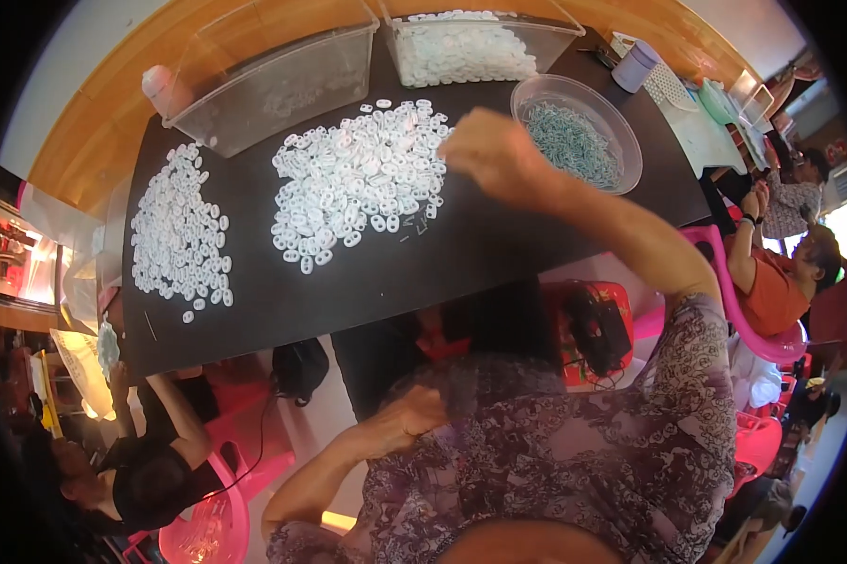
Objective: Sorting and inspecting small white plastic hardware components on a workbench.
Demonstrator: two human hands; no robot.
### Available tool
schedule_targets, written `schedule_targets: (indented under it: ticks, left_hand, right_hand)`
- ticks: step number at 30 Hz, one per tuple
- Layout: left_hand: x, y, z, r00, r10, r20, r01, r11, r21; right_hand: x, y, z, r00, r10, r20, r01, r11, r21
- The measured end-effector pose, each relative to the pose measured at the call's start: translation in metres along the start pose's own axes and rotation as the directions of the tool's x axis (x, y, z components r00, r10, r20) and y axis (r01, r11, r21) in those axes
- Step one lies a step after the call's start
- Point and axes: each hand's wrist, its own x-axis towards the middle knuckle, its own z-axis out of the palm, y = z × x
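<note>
your right hand (489, 155) is curled and kinda blurry at the right edge of the big pile of white oval pieces (348, 179) on the dark table (282, 324), near the round tub (633, 150) of thin greenish bits (569, 141); can't tell if it's gripping anything. your left hand (409, 418) is bent in by your patterned shirt (574, 451), fingers mostly hidden, so can't tell there either. the back bin (553, 42) gets cut off up top, and any marks on the pieces are too tiny to read.
</note>
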Motion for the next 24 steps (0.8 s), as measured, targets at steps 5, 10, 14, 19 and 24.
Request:
schedule_targets:
  ticks: [5, 10, 14, 19, 24]
  left_hand:
    - [0.013, 0.014, 0.008, 0.987, 0.06, -0.149, -0.034, 0.984, 0.175]
    - [0.022, 0.006, 0.011, 1.0, 0.01, 0.008, -0.012, 0.975, 0.222]
    - [-0.008, 0.001, 0.016, 0.989, 0.073, -0.125, -0.054, 0.987, 0.15]
    - [-0.001, 0.032, -0.01, 0.997, 0.074, 0.005, -0.063, 0.825, 0.561]
    - [0.02, 0.021, 0.002, 0.979, 0.167, -0.118, -0.093, 0.877, 0.472]
  right_hand:
    - [-0.033, -0.034, 0.04, 0.995, -0.024, 0.1, 0.018, 0.998, 0.064]
    - [-0.031, -0.048, 0.056, 0.996, -0.037, 0.087, 0.031, 0.997, 0.065]
    - [-0.027, -0.05, 0.067, 0.994, -0.054, 0.099, 0.05, 0.998, 0.037]
    - [-0.024, -0.057, 0.071, 0.985, -0.081, 0.149, 0.088, 0.996, -0.034]
    - [-0.014, -0.058, 0.072, 0.971, -0.134, 0.196, 0.155, 0.984, -0.093]
